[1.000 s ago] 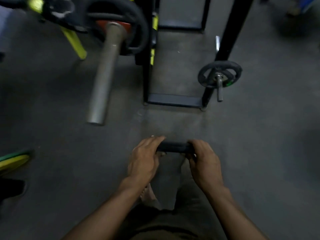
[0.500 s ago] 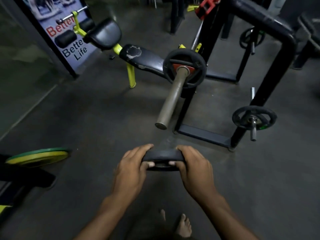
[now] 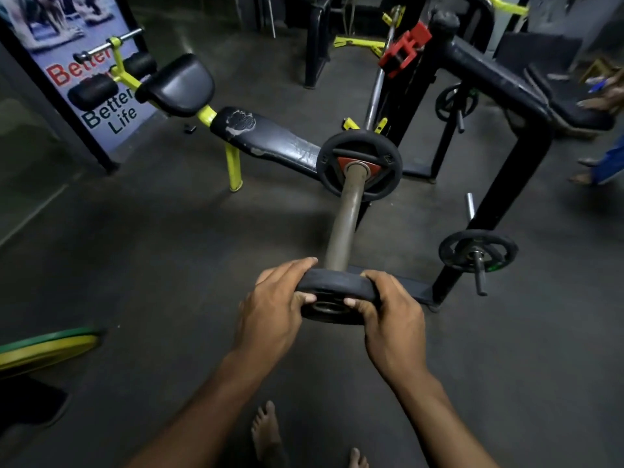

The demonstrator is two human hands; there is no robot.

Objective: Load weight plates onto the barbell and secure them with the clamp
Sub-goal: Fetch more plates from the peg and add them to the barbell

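I hold a small black weight plate [image 3: 332, 292] with both hands, at the near end of the barbell sleeve [image 3: 344, 224]. My left hand [image 3: 273, 305] grips its left edge and my right hand [image 3: 391, 315] its right edge. The plate hides the sleeve's tip, so I cannot tell whether the sleeve is inside the hole. Further up the sleeve sits a larger black plate [image 3: 359, 163] with a red centre. A red clamp [image 3: 403, 50] sits higher up on the black rack.
A black and yellow bench [image 3: 256, 136] stands to the left of the bar. The rack's post [image 3: 499, 211] carries a small plate on a peg [image 3: 477, 255] at the right. A green and yellow plate [image 3: 47, 346] lies at the left edge. My bare feet [image 3: 270, 434] are below.
The view has tilted up from the floor to the rack. My hands have carried the small plate forward, up to the end of the barbell sleeve.
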